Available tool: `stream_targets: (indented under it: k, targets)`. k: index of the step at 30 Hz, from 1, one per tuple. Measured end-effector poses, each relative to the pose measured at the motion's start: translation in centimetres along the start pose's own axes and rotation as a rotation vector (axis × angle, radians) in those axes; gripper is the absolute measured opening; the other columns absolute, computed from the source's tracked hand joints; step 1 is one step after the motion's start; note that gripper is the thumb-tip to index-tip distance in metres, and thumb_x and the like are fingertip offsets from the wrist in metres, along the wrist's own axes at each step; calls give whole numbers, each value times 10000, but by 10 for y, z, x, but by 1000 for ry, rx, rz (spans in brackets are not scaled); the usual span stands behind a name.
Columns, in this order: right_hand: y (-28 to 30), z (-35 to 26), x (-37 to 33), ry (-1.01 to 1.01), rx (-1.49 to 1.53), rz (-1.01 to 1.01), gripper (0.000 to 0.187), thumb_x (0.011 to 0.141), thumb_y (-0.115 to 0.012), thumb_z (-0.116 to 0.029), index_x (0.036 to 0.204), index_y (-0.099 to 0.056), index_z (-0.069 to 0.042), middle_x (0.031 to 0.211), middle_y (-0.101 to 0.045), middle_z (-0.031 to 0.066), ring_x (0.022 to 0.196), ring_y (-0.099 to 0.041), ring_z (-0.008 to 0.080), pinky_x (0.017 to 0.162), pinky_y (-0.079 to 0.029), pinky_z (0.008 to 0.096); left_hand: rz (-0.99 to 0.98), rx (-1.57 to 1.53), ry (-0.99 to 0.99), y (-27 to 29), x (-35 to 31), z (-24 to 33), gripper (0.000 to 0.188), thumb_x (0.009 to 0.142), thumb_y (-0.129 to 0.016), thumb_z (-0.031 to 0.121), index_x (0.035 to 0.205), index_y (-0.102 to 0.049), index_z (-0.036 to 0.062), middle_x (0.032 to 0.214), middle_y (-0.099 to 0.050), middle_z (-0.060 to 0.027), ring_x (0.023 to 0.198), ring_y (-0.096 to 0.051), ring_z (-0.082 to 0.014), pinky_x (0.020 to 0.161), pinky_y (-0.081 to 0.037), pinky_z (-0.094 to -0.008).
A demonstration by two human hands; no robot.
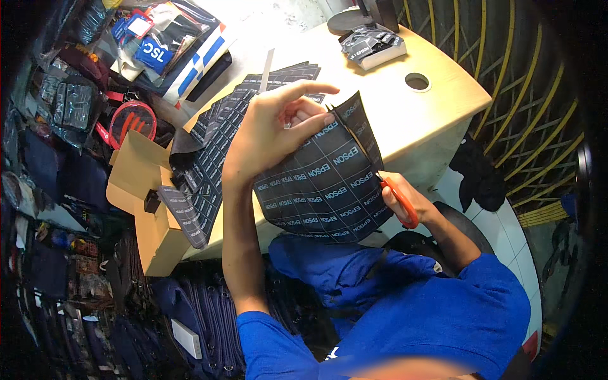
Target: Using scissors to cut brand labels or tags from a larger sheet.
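Observation:
My left hand (269, 130) pinches the top edge of a black sheet (316, 190) printed with light-blue lettering in a grid of thin lines. The sheet hangs in front of the table, bowed at its lower end above my lap. In my right hand (421, 201) is a pair of scissors with red-orange handles (410, 215), at the sheet's right edge. The blades are mostly hidden by the sheet. A narrow strip (362, 120) along the right side stands partly apart from the rest, with a slit between them.
More printed sheets (218, 130) lie overlapping on the wooden table (443, 114), with a metal ruler (266, 69) on them. An open cardboard box (158, 237) stands at the left. Small cut black pieces (370, 44) sit near a round hole (418, 82). Bags and wrapped goods crowd the left.

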State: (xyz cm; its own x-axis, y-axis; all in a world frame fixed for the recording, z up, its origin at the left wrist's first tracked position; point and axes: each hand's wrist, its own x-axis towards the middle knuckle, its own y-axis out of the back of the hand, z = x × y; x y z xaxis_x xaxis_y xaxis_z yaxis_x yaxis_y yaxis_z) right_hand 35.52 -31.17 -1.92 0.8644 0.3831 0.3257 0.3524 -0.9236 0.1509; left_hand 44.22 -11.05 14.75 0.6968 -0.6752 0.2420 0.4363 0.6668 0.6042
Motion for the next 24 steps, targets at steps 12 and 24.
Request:
stream_targets:
  k: [12,24]
  targets:
    - [2,-4,-1,-11,-14,-5,564,906,-409,-604,789,-449,-55,665,-356,-28,638,-348,90,562,-334,280,-55,167,-99,7,0,7,371,794,-692,9,1158,-630,41,1053,-584,-25,689,-476,1,594,-413,-150]
    - [0,4,-2,2,29,-33,523,912,-452,-553,812,-467,-40,648,-355,-29,615,-356,85,534,-337,284,-204,159,-103,14,3,6,318,799,-682,10,1114,-661,48,1003,-647,-16,600,-424,10,499,-350,-170]
